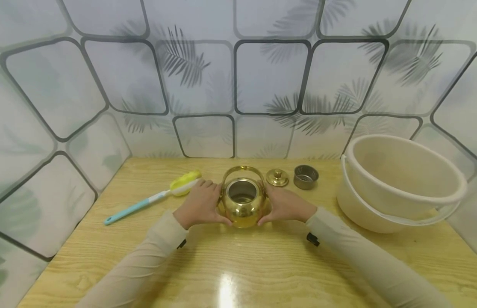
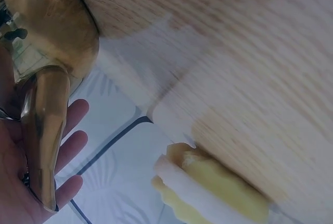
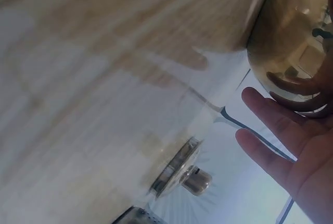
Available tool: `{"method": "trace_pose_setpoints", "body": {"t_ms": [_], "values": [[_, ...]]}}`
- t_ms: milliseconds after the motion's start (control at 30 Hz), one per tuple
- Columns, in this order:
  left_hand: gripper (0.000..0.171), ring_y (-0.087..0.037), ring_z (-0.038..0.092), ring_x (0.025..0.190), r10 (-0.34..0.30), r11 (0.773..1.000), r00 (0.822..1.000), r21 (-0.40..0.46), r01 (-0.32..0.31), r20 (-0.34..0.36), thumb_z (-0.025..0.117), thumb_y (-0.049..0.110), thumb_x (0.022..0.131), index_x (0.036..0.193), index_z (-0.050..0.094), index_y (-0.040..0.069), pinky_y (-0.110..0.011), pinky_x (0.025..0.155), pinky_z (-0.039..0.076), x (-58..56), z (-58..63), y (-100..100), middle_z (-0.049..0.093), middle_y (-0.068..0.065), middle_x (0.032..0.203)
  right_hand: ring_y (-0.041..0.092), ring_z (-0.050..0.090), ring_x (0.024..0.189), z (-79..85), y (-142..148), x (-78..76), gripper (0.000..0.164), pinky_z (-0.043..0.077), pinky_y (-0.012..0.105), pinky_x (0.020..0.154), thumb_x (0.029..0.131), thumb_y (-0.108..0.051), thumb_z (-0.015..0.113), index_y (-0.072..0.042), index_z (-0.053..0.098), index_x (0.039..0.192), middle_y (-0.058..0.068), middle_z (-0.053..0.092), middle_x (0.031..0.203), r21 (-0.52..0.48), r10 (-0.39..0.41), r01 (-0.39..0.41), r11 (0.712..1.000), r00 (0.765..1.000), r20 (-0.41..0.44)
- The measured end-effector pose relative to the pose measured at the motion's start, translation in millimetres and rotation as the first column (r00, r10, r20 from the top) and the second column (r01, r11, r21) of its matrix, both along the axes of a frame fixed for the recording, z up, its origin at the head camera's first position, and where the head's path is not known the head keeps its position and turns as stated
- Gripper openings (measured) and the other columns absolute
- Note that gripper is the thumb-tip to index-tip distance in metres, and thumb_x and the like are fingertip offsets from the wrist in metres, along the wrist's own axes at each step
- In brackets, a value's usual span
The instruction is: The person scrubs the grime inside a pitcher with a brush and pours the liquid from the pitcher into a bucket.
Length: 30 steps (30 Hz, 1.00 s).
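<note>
A shiny gold teakettle (image 1: 243, 212) stands lidless on the wooden table, its hoop handle raised and its round mouth showing a grey metal inside. From the left, my left hand (image 1: 201, 204) holds the body, thumb toward me. The spout (image 2: 46, 125) lies across that palm in the left wrist view, with fingers spread behind it. My right hand (image 1: 287, 205) holds the opposite side, thumb in front. In the right wrist view, fingertips meet the kettle's curved wall. Just behind the right hand are the gold knobbed lid (image 1: 277, 176) and a small perforated metal strainer (image 1: 305, 176).
On the left lies a cleaning brush (image 1: 136, 209) with a blue-and-white handle and a yellow sponge head (image 1: 184, 182). A large cream bucket (image 1: 388, 220) with its bail handle lowered stands at the right. Patterned wall covering (image 1: 207, 137) rises behind the table (image 1: 284, 273).
</note>
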<state>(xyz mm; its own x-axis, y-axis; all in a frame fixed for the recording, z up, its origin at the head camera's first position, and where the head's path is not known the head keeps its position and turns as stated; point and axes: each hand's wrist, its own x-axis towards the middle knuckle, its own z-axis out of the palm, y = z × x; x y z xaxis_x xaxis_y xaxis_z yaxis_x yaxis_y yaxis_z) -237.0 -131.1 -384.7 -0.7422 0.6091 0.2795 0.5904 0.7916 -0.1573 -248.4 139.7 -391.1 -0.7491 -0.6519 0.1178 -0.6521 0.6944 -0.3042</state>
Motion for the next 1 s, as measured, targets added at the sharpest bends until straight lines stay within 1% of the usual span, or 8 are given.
{"method": "trace_pose_setpoints", "body": {"t_ms": [200,333,467,600,767,900,1000], "values": [[0.108,-0.021,0.058,0.088,-0.006,1.0,1.0,0.006,0.006,-0.005,0.063,0.083,0.051,0.121,0.056,0.001,-0.037,0.089,0.041,-1.1,1.2,1.0,0.068,-0.007,0.097,0.034,0.057,0.116,0.4,-0.9,-1.2,0.122,0.047,0.045,0.097,0.058,-0.052,0.083,0.001,0.017,0.146,0.022,0.048,0.138,-0.017,0.001,-0.001,1.0,1.0,0.008],[0.109,-0.02,0.057,0.083,-0.006,1.0,1.0,0.012,0.006,0.009,0.065,0.082,0.05,0.122,0.056,0.0,-0.038,0.092,0.041,-1.2,2.7,1.5,0.067,-0.006,0.085,0.033,0.056,0.118,-0.7,-1.5,-3.1,0.122,0.044,0.045,0.1,0.058,-0.048,0.085,0.001,0.016,0.146,0.021,0.048,0.137,-0.062,0.031,-0.03,0.998,0.999,0.022],[0.109,-0.019,0.055,0.078,-0.013,1.0,1.0,0.008,0.013,0.008,0.066,0.082,0.049,0.121,0.056,0.0,-0.04,0.093,0.041,-1.8,3.8,1.8,0.064,-0.004,0.074,0.032,0.055,0.12,-2.3,-1.6,-5.0,0.123,0.042,0.045,0.103,0.056,-0.046,0.086,0.001,0.017,0.146,0.02,0.05,0.136,-0.097,0.053,-0.051,0.994,0.998,0.026],[0.107,-0.02,0.056,0.078,-0.02,1.0,1.0,0.004,0.02,0.007,0.066,0.081,0.05,0.119,0.058,0.0,-0.043,0.096,0.041,-2.5,4.2,1.8,0.063,-0.004,0.074,0.033,0.054,0.12,-3.1,-1.9,-6.3,0.124,0.042,0.045,0.103,0.054,-0.045,0.087,0.0,0.018,0.146,0.019,0.052,0.135,-0.122,0.055,-0.051,0.991,0.998,0.033],[0.104,-0.021,0.057,0.081,-0.011,1.0,1.0,-0.007,0.011,0.017,0.065,0.082,0.05,0.115,0.059,0.0,-0.045,0.1,0.04,-3.3,3.9,1.7,0.064,-0.005,0.076,0.03,0.054,0.121,-3.2,-2.6,-7.6,0.123,0.041,0.044,0.103,0.053,-0.045,0.088,-0.004,0.019,0.147,0.015,0.053,0.135,-0.149,0.078,-0.07,0.986,0.996,0.047],[0.103,-0.021,0.058,0.081,-0.014,1.0,1.0,-0.006,0.014,0.012,0.065,0.082,0.05,0.113,0.06,0.001,-0.046,0.1,0.04,-4.7,2.7,1.7,0.064,-0.005,0.075,0.03,0.053,0.122,-3.0,-2.3,-7.8,0.122,0.041,0.044,0.104,0.053,-0.043,0.088,-0.005,0.02,0.147,0.014,0.052,0.135,-0.161,0.093,-0.084,0.983,0.995,0.045],[0.103,-0.021,0.057,0.079,-0.023,1.0,1.0,0.0,0.023,0.008,0.066,0.082,0.05,0.113,0.06,0.0,-0.046,0.099,0.04,-5.3,3.5,1.9,0.064,-0.004,0.074,0.03,0.054,0.121,-2.0,-1.8,-7.5,0.123,0.041,0.045,0.103,0.053,-0.044,0.088,-0.005,0.018,0.148,0.015,0.052,0.135,-0.152,0.087,-0.078,0.985,0.995,0.049]]}}
